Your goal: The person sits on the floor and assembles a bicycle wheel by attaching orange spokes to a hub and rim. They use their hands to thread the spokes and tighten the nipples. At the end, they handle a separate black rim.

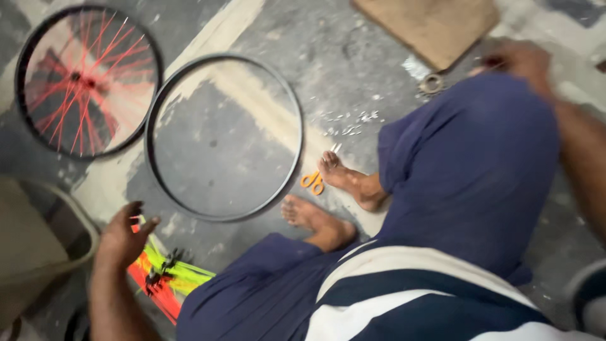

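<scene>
The left hand [123,237] hovers half-curled over a bundle of red and yellow spokes [165,275] on the floor, its grip holding nothing. The bundle lies just right of the fingers, running diagonally. The right hand [521,60] is blurred far off; I cannot tell its grip.

Rough, matt concrete floor [353,76], chipped and dusty. The empty rim [151,113] gleams like dark smooth metal. Glossy red spokes on the wheel [88,79]. Orange plastic-handled scissors [312,182]. Flat brown cardboard [429,25] at the top edge, matt.
</scene>
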